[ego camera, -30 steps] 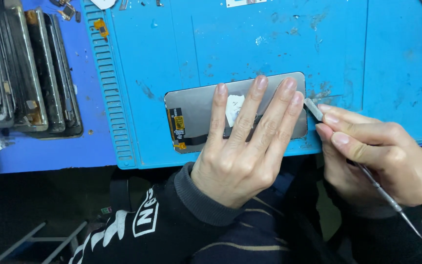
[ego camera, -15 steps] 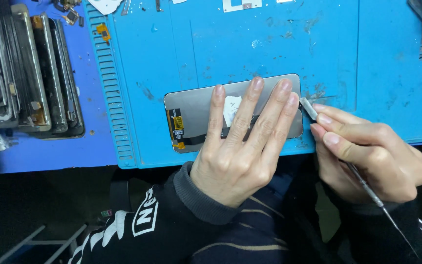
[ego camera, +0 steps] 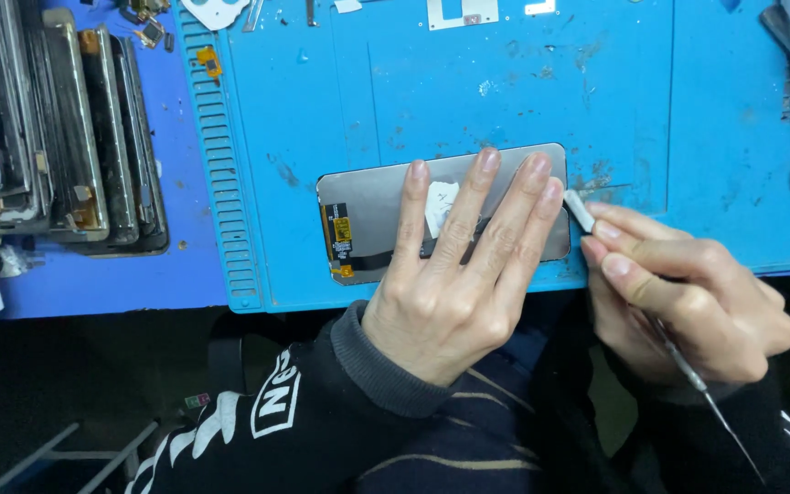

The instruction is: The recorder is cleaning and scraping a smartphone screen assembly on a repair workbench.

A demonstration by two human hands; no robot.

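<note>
1. Blue covers nearly everything: a ribbed blue silicone repair mat [ego camera: 468,91] lies on the darker blue worktop [ego camera: 93,284], with black shadow below its near edge.
2. At the mat's 6 o'clock edge lies the flat grey rectangular phone screen panel [ego camera: 372,197], back side up, an orange-and-black flex connector [ego camera: 340,233] at its 9 o'clock end and a white sticker [ego camera: 439,199] near its middle.
3. Pressed flat on the panel is the left hand [ego camera: 454,274], fingers spread wide and pointing to 12 o'clock, gripping nothing.
4. At the panel's 3 o'clock end, the right hand [ego camera: 688,302] is closed narrowly in a pen grip around a thin metal pry tool [ego camera: 688,366], whose pale flat tip [ego camera: 580,210] touches or nearly touches the panel's corner.
5. Judging from this, good work means a shallow blade angle, gentle pressure along the edge, and steady downward hold so the panel cannot slide.
6. Farther out, at 9 o'clock, a row of dark phone frames [ego camera: 75,137] stands on edge; small metal parts [ego camera: 464,11] lie at 12 o'clock.
</note>
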